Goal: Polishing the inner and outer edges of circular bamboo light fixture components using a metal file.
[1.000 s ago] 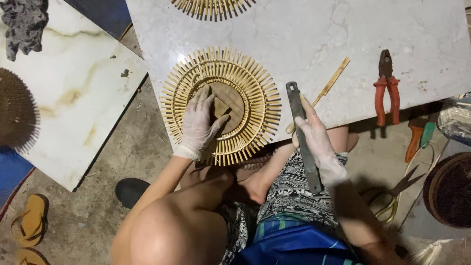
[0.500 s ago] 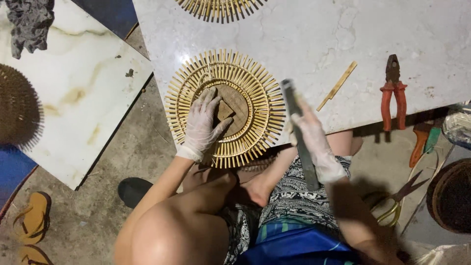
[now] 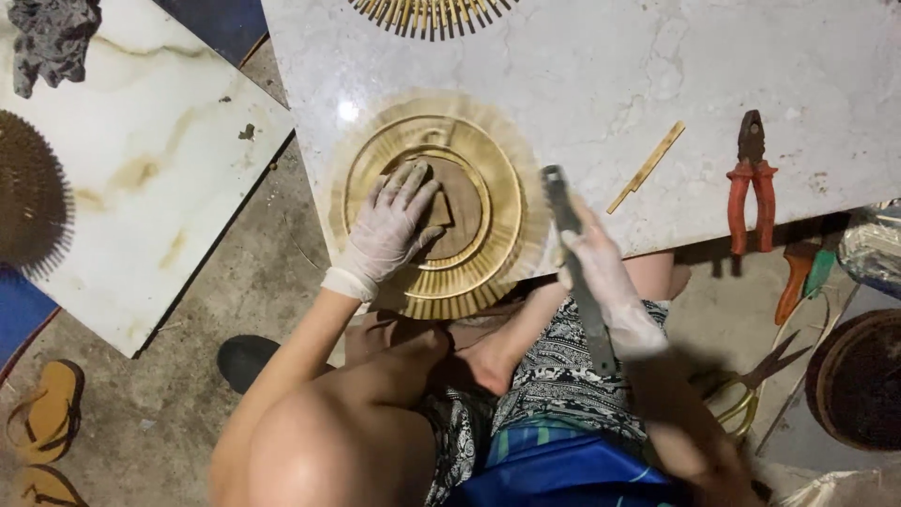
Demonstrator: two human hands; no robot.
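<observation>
While left hand presses flat, fingers spread, on blurred bamboo disc, right hand grips file at disc's right edge; rim shaping looks unfinished.

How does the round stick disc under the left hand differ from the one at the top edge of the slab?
The near disc shows whole, blurred, with the gloved left hand pressed on its centre. The far disc is cut off by the picture's edge, sharp and untouched. Both are pale radiating sticks lying flat on the marble slab.
</observation>
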